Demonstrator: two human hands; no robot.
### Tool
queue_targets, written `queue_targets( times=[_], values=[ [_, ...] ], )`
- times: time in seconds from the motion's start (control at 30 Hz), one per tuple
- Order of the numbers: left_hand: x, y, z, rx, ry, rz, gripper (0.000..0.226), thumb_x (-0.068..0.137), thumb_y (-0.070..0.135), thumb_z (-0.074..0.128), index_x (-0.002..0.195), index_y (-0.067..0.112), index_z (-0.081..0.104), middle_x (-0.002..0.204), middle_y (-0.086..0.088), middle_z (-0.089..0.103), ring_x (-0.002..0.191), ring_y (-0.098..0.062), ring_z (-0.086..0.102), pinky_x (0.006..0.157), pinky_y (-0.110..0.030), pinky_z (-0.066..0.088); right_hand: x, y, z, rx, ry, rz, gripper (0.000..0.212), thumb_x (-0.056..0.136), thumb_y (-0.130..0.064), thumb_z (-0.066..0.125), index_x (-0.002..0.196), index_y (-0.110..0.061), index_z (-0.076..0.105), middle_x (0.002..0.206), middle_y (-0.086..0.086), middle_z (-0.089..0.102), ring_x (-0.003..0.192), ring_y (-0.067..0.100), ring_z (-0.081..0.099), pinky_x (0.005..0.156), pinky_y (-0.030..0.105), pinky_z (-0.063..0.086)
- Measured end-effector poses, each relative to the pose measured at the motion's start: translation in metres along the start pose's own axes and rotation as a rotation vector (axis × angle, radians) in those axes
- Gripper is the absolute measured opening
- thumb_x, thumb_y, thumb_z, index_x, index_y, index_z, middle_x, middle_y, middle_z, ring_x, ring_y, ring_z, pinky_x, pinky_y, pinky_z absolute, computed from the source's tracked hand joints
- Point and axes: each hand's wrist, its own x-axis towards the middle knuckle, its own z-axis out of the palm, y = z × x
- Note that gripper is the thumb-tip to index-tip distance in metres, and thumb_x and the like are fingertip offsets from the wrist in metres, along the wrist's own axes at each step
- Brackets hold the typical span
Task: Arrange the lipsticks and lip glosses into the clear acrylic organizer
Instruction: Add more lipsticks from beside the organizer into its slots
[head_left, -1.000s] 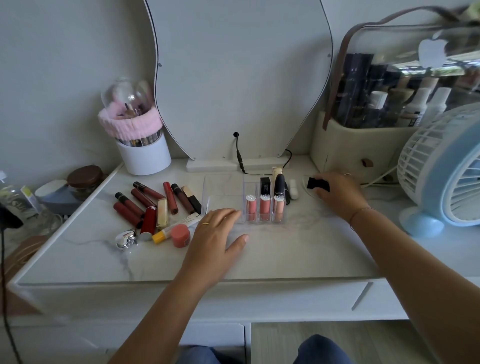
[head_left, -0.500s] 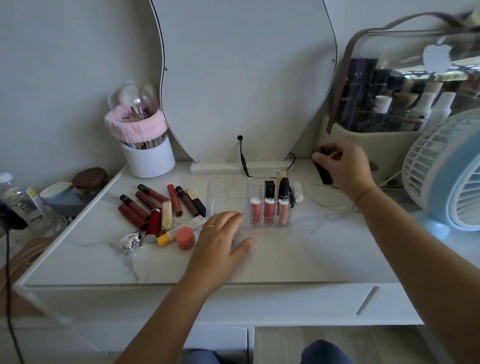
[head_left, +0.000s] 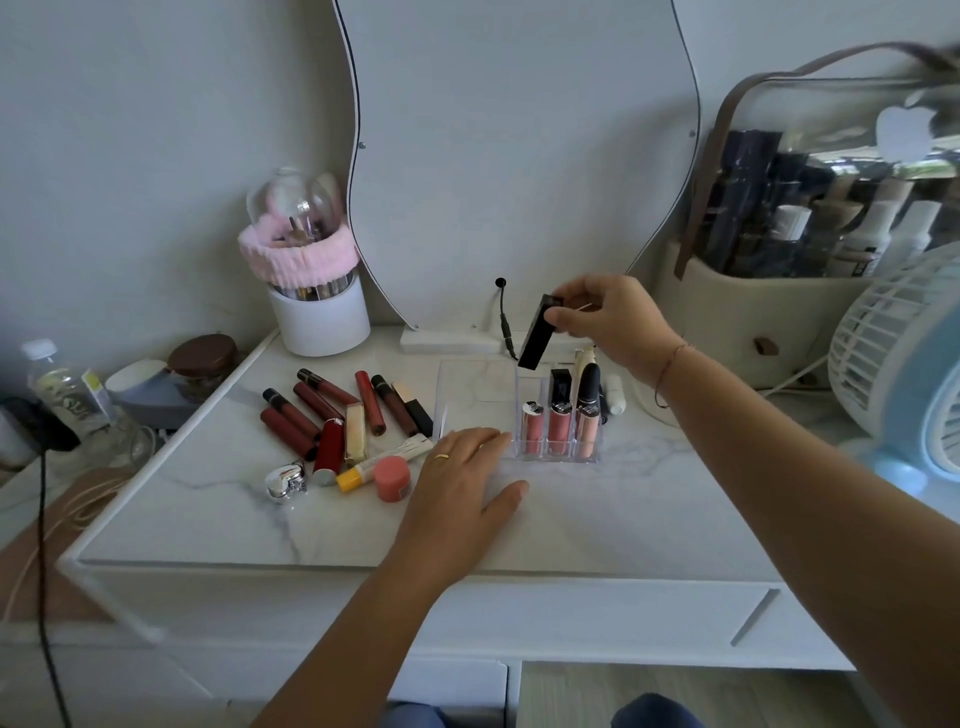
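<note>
A clear acrylic organizer stands mid-table, its right compartments holding three pink lip glosses in front and dark lipsticks behind. My right hand pinches a black rectangular lipstick, tilted, just above the organizer's back row. My left hand rests flat on the table, fingertips touching the organizer's front left edge. A pile of red and brown lip glosses and lipsticks lies loose to the left, with a yellow-capped tube and a pink round pot.
A white brush cup with a pink band stands back left, a mirror behind. A beige cosmetics bag and a blue-white fan crowd the right. A white tube lies right of the organizer. A silver trinket sits front left.
My right hand picked up the black lipstick from the table's right side, lifted it, and carried it left over the organizer. My left hand stayed put.
</note>
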Motion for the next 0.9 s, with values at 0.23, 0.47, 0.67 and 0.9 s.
queue_targets(
  times=[0.23,0.47,0.67,0.9],
  values=[
    [-0.001,-0.001,0.001,0.006,-0.005,-0.006,0.052,0.092,0.047,0.042,0.139,0.026,0.036,0.143,0.009,0.038,0.134,-0.01,0.024,0.11,-0.025,0.016,0.007,-0.01,-0.001,-0.11,-0.083,-0.035,0.021,0.078,-0.022,0.074,0.098,-0.015,0.069,0.081,-0.005,0.07,0.068,0.003,0.062,0.072,0.018,0.049],
    [0.0,0.0,0.0,0.005,0.0,0.001,0.052,0.092,0.046,0.043,0.139,0.024,0.037,0.143,0.007,0.039,0.134,-0.011,0.026,0.111,-0.026,0.016,0.006,-0.009,-0.003,-0.142,-0.099,-0.048,0.02,0.077,-0.022,0.075,0.095,-0.015,0.07,0.079,-0.006,0.068,0.071,0.008,0.062,0.075,0.02,0.05],
    [0.0,0.001,0.0,0.004,-0.004,-0.008,0.052,0.092,0.046,0.043,0.139,0.025,0.037,0.143,0.008,0.038,0.135,-0.012,0.025,0.111,-0.027,0.017,0.004,0.001,0.009,-0.149,-0.185,-0.013,0.02,0.074,-0.016,0.077,0.093,-0.012,0.071,0.089,0.006,0.074,0.083,0.019,0.068,0.087,0.035,0.055],
    [0.0,0.001,0.0,-0.016,0.002,-0.003,0.052,0.091,0.045,0.044,0.139,0.025,0.038,0.142,0.008,0.04,0.133,-0.011,0.027,0.111,-0.028,0.02,0.005,0.016,0.019,-0.154,-0.199,0.056,0.02,0.071,-0.02,0.08,0.089,-0.017,0.072,0.079,-0.002,0.071,0.076,0.013,0.065,0.072,0.02,0.05]
  ],
)
